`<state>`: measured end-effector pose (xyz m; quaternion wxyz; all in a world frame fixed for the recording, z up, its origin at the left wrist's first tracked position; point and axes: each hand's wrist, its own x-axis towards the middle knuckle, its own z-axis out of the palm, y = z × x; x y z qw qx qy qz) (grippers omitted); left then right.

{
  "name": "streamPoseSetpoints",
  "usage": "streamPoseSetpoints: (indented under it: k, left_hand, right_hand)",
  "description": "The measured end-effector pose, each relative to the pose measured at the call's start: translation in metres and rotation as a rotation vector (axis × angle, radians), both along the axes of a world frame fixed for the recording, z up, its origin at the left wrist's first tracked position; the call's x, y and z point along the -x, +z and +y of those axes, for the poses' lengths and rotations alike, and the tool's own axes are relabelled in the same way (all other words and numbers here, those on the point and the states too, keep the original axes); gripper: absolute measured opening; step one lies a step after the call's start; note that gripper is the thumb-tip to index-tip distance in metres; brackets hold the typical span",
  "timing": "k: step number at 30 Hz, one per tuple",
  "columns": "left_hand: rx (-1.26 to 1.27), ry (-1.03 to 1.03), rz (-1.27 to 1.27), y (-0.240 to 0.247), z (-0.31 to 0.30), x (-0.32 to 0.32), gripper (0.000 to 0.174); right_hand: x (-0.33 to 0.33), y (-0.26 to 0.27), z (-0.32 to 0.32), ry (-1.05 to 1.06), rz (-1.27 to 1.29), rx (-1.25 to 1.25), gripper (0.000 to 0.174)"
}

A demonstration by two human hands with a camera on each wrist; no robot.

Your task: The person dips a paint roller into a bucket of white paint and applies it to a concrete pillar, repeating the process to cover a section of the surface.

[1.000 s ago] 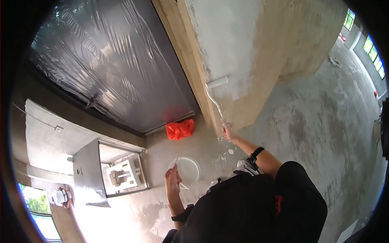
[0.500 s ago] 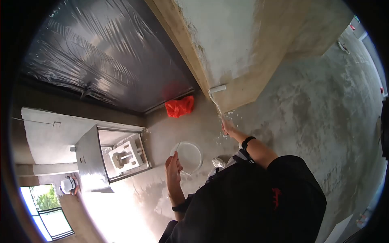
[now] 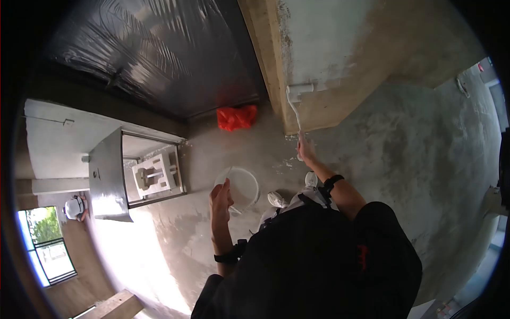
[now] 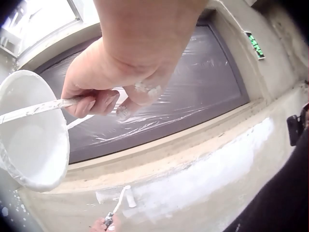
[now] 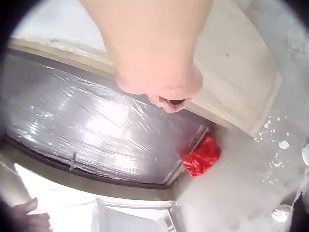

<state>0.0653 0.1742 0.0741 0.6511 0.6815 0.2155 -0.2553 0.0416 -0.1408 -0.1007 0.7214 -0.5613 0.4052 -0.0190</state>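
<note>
In the head view, my right hand grips the handle of a paint roller, whose white sleeve lies against the lower part of the wall. A wet pale coat covers the wall above it. My left hand, spotted with white paint, holds the paint-smeared bail handle of a white bucket. White paint coats the inside of the bucket. From the right wrist view, the curled fingers of the right hand show, but the roller is hidden.
A plastic-covered dark door stands left of the wall, with a red plastic bag on the floor by it. An open metal panel and a recess holding a white foam block are further left. White drips spot the floor near the feet.
The roller went down the wall towards its bottom edge, then slightly back up. The left hand keeps holding the bucket, and the head view has shifted.
</note>
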Motion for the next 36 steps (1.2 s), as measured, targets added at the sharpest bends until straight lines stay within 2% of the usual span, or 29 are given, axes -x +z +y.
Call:
streamPoseSetpoints:
  k: [2,4,5,7,12,22,26,28,31,36]
  left_hand:
    - [0.013,0.008,0.013,-0.004,0.002,0.000,0.035]
    - [0.028,0.005,0.024,-0.006,0.003,0.000,0.036]
    - [0.027,0.002,0.013,-0.005,0.003,0.000,0.033]
    - [0.038,-0.009,-0.001,-0.004,0.003,0.000,0.031]
    - [0.078,-0.048,-0.024,-0.003,0.004,-0.001,0.031]
    - [0.093,-0.080,-0.093,-0.003,0.001,-0.003,0.033]
    - [0.093,-0.081,-0.120,-0.005,0.004,0.001,0.034]
    - [0.119,-0.046,-0.083,-0.002,0.005,-0.001,0.034]
    - [0.139,-0.034,-0.097,-0.007,0.010,0.000,0.033]
    - [0.091,-0.009,-0.076,-0.007,0.013,0.002,0.034]
  right_hand:
    - [-0.006,0.021,-0.008,-0.022,-0.043,0.051,0.059]
    - [-0.017,0.049,-0.023,-0.041,-0.275,0.214,0.058]
    - [-0.023,0.064,-0.033,-0.042,-0.271,0.224,0.058]
    - [-0.035,0.102,-0.053,0.053,-0.348,0.274,0.058]
    - [-0.057,0.225,-0.052,0.080,-0.398,0.231,0.058]
    - [-0.111,0.357,-0.034,0.061,-0.722,0.268,0.057]
    - [-0.103,0.342,-0.032,0.017,-0.755,0.322,0.058]
    - [-0.095,0.321,-0.033,-0.055,-0.723,0.470,0.059]
    - [-0.085,0.307,-0.033,-0.055,-0.644,0.344,0.059]
    - [-0.081,0.258,-0.037,-0.033,-0.630,0.304,0.057]
